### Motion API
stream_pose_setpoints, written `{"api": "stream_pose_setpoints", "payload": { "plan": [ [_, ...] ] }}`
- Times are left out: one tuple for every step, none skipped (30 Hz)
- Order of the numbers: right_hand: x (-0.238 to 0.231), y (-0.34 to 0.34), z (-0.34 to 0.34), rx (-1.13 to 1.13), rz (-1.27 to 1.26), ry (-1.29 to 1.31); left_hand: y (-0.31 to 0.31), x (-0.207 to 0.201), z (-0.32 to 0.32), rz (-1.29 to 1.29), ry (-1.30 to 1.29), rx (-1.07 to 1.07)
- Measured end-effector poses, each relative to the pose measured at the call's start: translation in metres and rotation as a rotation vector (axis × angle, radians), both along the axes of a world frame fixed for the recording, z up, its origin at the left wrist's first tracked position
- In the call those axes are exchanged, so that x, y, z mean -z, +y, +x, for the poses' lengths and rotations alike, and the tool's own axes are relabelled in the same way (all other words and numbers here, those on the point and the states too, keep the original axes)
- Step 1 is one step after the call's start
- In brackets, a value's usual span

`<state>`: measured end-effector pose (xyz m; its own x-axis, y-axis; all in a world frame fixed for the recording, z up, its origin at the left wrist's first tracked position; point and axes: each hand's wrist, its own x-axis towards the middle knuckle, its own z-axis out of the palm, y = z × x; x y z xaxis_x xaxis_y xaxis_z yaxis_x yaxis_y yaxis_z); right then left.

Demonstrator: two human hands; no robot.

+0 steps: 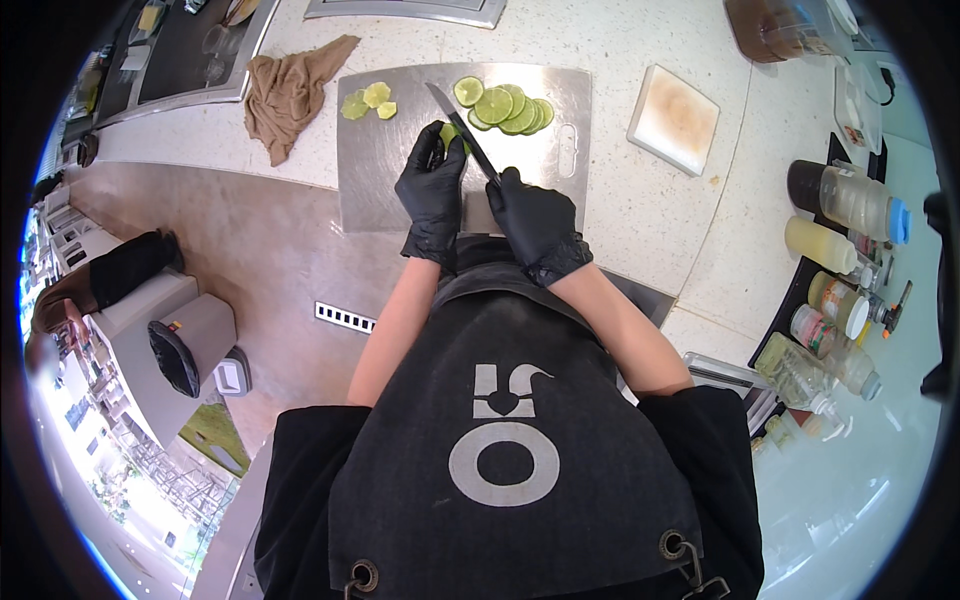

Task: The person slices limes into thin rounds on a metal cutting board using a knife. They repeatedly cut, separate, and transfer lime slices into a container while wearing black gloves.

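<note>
A knife with a dark handle is gripped in my right hand, which wears a black glove. Its blade points up and to the left, just beside a piece of lime. My left hand, gloved too, pinches that lime over a metal cutting board; the fingers partly cover it. Round lime slices lie overlapping on the board's upper right. Several small lime pieces rest at its upper left.
Left of the board lies a crumpled brown cloth. A white square block with a browned top sits on the right of the speckled counter. Bottles and jars line the far right; a bin stands at lower left.
</note>
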<state>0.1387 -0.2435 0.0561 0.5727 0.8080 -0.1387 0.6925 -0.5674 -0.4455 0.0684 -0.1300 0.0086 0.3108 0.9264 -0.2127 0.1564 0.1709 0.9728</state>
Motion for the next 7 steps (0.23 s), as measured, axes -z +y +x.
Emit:
{"api": "stream_pose_setpoints", "payload": {
  "plan": [
    [0.001,0.003,0.001,-0.001,0.034,-0.014,0.001,0.003,0.0,-0.002,-0.006,0.001],
    [0.003,0.009,0.003,-0.001,0.067,-0.027,0.002,0.005,-0.001,-0.004,-0.012,0.002],
    [0.004,0.014,0.005,0.0,0.101,-0.043,0.003,0.004,-0.001,-0.002,0.006,0.004],
    [0.006,0.016,0.006,-0.003,0.116,-0.055,0.003,0.002,-0.002,-0.001,0.023,0.007],
    [0.009,0.018,0.005,-0.005,0.131,-0.069,0.004,0.001,-0.001,0.0,0.04,0.01],
    [0.011,0.018,0.005,-0.01,0.144,-0.081,0.003,0.002,-0.001,0.0,0.015,0.015],
    [0.01,0.014,0.005,0.013,0.061,-0.016,0.002,0.002,-0.002,-0.001,-0.01,0.022]
  ]
}}
